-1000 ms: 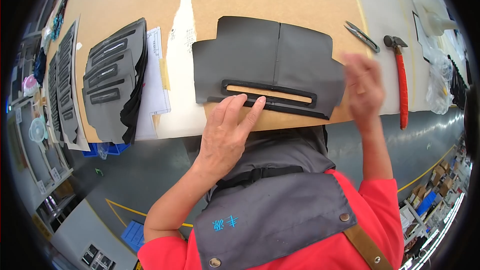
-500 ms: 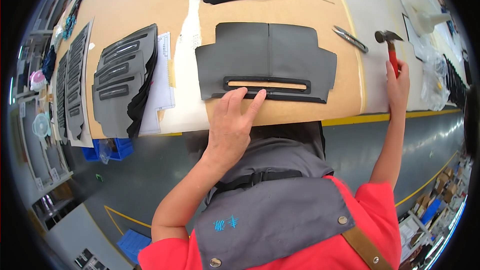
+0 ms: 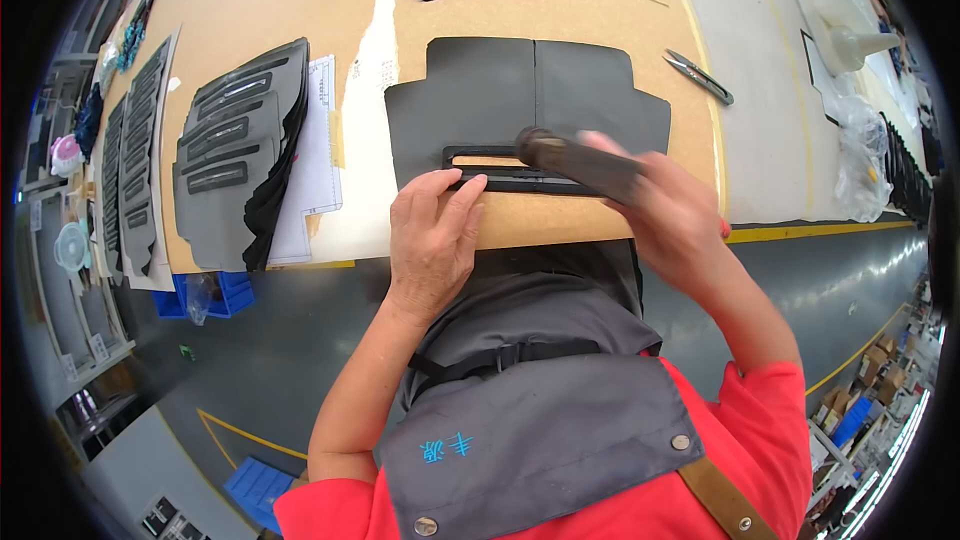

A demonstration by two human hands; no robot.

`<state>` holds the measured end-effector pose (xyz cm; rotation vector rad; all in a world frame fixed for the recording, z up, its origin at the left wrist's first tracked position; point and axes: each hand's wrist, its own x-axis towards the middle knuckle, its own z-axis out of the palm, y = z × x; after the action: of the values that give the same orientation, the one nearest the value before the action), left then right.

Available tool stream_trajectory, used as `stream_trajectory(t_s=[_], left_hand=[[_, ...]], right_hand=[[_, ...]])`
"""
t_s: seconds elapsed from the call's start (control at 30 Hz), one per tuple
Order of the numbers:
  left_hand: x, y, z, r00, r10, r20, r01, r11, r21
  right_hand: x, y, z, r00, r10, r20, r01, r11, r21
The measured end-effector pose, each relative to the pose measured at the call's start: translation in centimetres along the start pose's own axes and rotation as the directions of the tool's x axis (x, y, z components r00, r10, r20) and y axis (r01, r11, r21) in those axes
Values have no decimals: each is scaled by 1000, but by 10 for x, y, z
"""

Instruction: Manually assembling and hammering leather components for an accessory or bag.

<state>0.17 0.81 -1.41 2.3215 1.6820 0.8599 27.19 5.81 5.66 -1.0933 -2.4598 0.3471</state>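
- The right hand [image 3: 672, 212] gripped a hammer [image 3: 578, 162], fingers wrapped round its handle; the blurred head pointed left, long axis running along the workbench's near edge.
- The left hand [image 3: 432, 240] lay flat, fingers spread, on the dark leather panel [image 3: 520, 100] near that edge, beside the slotted strip [image 3: 490, 168].

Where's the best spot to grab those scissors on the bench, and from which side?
Probably the scissors at their lower-right end, coming from above with the right hand. They lie flat and slanted on bare board, apart from the dark panel. Which end has the handles is too small to tell.
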Motion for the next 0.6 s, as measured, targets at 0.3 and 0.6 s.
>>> stream_trajectory(t_s=[0.3, 0.6], left_hand=[[-6, -3, 6, 999, 21, -28, -20, 1000, 14], [-6, -6, 9, 997, 50, -52, -49, 999, 19]], right_hand=[[13, 14, 17, 997, -46, -64, 48, 999, 23], [21, 1, 11, 990, 2, 139, 13, 994, -107]])
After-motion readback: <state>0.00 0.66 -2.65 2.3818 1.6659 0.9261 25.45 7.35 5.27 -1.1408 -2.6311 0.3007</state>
